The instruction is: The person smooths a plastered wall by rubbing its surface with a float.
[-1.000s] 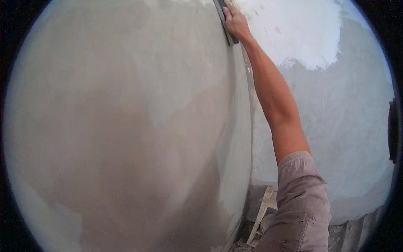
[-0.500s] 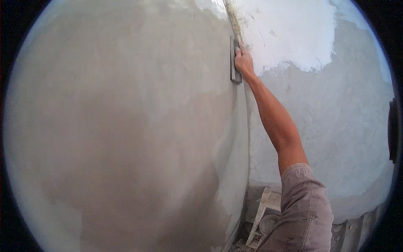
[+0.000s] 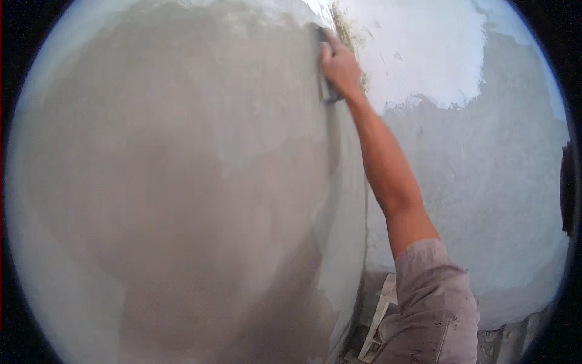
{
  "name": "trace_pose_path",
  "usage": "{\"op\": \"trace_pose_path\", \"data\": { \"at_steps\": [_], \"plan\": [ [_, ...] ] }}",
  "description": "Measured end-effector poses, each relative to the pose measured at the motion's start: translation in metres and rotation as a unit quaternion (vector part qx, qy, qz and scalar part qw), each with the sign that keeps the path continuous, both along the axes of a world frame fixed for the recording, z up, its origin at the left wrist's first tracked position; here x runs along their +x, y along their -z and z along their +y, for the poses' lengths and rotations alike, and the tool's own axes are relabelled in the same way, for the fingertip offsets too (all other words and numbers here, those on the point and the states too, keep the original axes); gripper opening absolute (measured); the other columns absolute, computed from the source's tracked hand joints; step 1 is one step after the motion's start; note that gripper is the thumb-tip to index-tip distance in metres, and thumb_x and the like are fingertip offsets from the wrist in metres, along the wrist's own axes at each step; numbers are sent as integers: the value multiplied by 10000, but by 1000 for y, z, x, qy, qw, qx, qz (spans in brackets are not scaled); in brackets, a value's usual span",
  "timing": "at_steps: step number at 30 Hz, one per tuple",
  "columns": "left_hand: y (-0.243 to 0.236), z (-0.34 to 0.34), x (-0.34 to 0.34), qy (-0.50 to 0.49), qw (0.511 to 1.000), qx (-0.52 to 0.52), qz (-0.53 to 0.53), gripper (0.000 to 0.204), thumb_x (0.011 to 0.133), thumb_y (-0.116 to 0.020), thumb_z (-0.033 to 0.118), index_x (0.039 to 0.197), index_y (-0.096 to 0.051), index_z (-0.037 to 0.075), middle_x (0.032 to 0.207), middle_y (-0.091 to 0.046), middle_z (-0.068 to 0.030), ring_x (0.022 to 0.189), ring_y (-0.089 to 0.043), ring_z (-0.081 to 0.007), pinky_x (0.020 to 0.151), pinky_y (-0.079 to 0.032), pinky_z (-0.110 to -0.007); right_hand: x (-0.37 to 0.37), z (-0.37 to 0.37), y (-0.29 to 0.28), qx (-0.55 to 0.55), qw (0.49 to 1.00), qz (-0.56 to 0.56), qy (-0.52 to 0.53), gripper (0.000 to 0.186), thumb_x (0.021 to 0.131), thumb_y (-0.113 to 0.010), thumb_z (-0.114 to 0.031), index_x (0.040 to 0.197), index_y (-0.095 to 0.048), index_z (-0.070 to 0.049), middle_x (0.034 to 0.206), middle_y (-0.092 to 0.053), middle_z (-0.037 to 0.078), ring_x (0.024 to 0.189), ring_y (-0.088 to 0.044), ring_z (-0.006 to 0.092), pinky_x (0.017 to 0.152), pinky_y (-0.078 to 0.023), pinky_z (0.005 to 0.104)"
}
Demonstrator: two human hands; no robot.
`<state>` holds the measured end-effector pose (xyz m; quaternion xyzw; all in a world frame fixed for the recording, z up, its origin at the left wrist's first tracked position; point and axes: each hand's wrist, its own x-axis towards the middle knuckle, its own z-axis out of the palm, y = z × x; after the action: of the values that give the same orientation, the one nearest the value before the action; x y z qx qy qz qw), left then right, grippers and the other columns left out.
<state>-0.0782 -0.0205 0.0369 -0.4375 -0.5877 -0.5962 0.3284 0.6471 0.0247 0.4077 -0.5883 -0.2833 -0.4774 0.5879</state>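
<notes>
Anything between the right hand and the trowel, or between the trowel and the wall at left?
Nothing visible. The right hand grips the trowel directly, and no object shows between it and the wall at left. The hand hides part of the trowel.

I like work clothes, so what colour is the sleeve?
The sleeve is dusty mauve-grey, clearest in the head view.

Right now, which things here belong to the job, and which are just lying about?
In use:
- trowel, gripped in the right hand
- left wall, where the trowel is

Apparently just about:
- pale stand, partly hidden behind the sleeve
- dark object at the right edge, unclear
</notes>
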Motion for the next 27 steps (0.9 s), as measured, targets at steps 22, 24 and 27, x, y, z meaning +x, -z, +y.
{"op": "trace_pose_path", "data": {
  "at_steps": [22,24,27],
  "plan": [
    [5,-2,-3,-16,1000,-8,5,856,1036,-236,662,1618,-208,34,1664,-134,-295,1527,-150,-479,1176,-179,-698,68,-5,5,-47,997,-6,-55,497,995,-500,-390,1449,-568,-201,1326,-656,193,1218,-623,391,1040,-472,465],
    [1,0,1,-18,999,-30,-35,854,1039,-233,652,1612,-215,18,1656,-167,-298,1529,-148,-471,1187,-157,-691,53,-3,3,10,996,93,0,478,979,-541,-350,1421,-597,-176,1237,-692,221,1155,-659,381,998,-498,430],
    [-7,2,14,18,997,80,0,856,1037,-265,654,1610,-220,19,1658,-183,-286,1536,-139,-462,1192,-150,-688,17,-2,-9,40,994,-76,-64,489,980,-548,-358,1440,-582,-197,1215,-706,205,1119,-676,370,980,-508,433]
  ]
}}
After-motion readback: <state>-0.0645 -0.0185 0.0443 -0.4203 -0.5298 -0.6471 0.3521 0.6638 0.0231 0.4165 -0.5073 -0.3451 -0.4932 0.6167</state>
